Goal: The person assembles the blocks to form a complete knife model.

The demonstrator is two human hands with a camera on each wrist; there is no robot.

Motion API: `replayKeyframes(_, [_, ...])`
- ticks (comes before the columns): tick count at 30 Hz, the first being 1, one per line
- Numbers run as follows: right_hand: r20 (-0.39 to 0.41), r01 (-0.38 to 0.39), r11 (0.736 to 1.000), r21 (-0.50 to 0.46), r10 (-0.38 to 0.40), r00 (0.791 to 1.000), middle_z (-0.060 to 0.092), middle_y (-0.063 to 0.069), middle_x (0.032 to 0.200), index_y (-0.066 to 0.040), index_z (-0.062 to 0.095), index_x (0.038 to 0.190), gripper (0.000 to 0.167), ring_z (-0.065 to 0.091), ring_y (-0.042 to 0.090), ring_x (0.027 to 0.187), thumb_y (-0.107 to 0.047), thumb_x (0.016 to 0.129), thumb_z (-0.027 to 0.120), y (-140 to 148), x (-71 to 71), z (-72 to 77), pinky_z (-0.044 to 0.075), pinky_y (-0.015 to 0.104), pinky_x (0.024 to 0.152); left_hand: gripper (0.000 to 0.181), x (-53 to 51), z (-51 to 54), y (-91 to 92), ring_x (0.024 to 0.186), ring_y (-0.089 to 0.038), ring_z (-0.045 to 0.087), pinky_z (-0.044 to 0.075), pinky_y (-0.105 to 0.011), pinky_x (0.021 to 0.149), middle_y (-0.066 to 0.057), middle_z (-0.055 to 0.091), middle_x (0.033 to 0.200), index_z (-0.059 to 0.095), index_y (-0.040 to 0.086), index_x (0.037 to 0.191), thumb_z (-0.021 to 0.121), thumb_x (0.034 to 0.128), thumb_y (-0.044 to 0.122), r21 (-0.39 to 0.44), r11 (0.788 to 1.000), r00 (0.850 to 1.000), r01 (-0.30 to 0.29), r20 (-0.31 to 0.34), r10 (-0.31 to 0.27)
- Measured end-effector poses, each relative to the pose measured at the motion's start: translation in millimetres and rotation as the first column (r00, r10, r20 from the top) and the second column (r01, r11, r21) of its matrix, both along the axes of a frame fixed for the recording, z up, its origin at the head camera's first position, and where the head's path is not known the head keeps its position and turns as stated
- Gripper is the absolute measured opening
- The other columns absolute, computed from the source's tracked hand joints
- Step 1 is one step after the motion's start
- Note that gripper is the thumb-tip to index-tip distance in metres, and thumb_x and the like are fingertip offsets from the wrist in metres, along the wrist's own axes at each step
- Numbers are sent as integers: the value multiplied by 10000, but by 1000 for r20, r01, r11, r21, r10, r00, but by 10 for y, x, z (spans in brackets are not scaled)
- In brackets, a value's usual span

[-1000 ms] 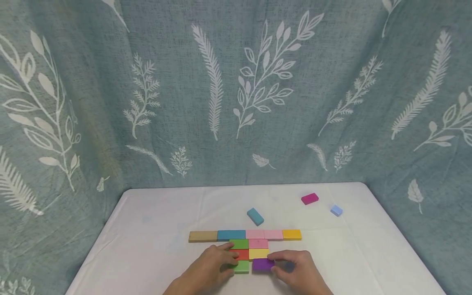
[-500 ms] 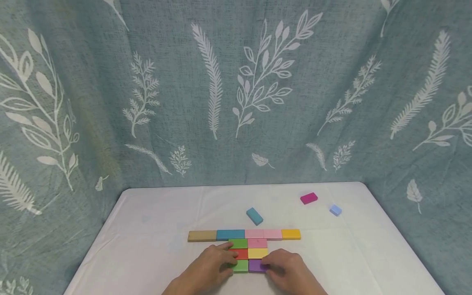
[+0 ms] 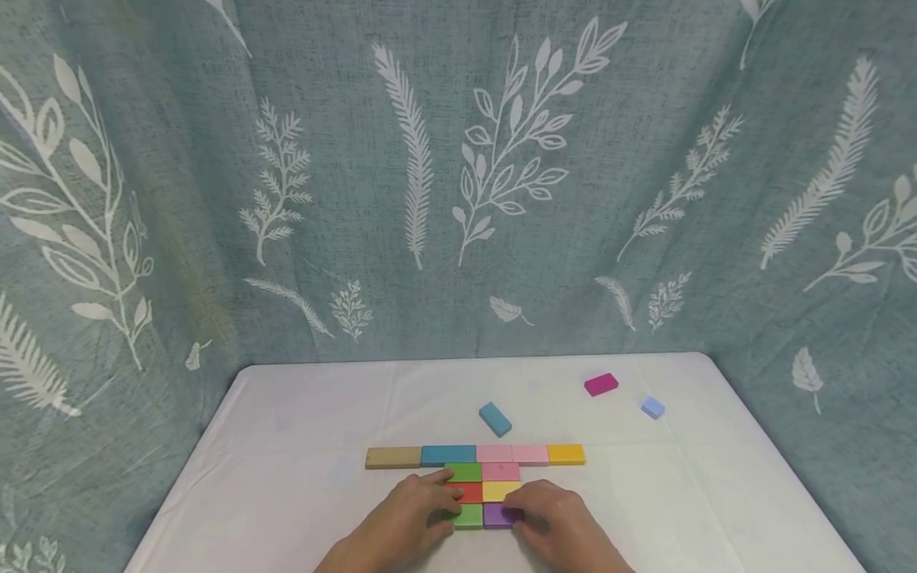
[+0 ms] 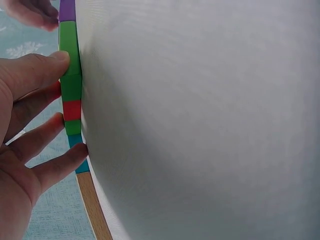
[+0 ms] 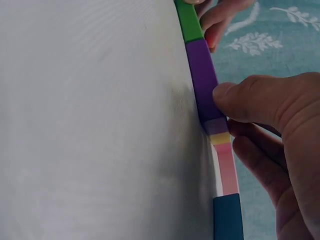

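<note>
In the head view, wooden blocks form a flat T on the white table. Its front end pairs a light green block [image 3: 469,517] with a purple block [image 3: 499,516], side by side. My right hand [image 3: 566,525] pinches the purple block's right end between thumb and forefinger. My left hand [image 3: 401,517] lies along the left edge of the stem, spread fingers touching the light green block, the red block [image 3: 470,493] and the green block [image 3: 464,473]. In the left wrist view, its thumb [image 4: 60,57] presses the light green block's side. A yellow block [image 3: 498,492] and pink block [image 3: 500,472] complete the stem.
The back row joins a tan block [image 3: 393,458], a blue block [image 3: 448,455], two pink blocks [image 3: 494,454] and an orange-yellow block [image 3: 566,454]. Loose farther back lie a teal block [image 3: 495,419], a magenta block [image 3: 601,385] and a light blue block [image 3: 653,407].
My right hand has moved left with the purple block, closing its gap to the light green block and lining it up below the yellow one. My left hand has stayed in place.
</note>
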State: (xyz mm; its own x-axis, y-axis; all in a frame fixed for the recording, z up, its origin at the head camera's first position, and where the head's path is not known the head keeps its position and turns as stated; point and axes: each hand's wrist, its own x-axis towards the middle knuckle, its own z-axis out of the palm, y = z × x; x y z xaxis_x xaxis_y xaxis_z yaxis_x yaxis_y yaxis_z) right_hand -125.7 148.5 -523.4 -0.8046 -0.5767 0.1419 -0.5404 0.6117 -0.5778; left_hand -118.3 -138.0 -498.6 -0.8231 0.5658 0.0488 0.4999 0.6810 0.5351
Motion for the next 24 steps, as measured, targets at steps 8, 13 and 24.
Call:
replayKeyframes(8, [56,22,999,30,-23,998,783,-163,1165,-229,815,1252,284,698,43,1101,-160,978,833,-28,-13,36,657,347,1036,244,-6,4,5,1421,-324,657,586,-533,1156,11,796,1326,859,170,1144,879,909,107,-23,1000,1000,-19,24,19])
replayKeyframes(13, [88,24,1000,13,-25,996,783,-170,1175,-239,809,1258,293,705,46,1109,-185,972,843,-25,-18,62,655,366,1049,255,-9,7,-15,1417,-331,659,591,-532,1151,1,798,1325,859,168,1141,889,898,99,-20,1000,1000,-5,10,6])
replayKeyframes(24, [41,276,948,-158,-273,961,827,-135,1175,-216,840,1205,291,781,150,1157,-157,924,893,336,-319,233,655,476,1054,233,-6,-27,-4,1448,-323,634,570,-526,1181,18,786,1342,854,164,1155,859,930,103,-10,1000,999,-14,46,15])
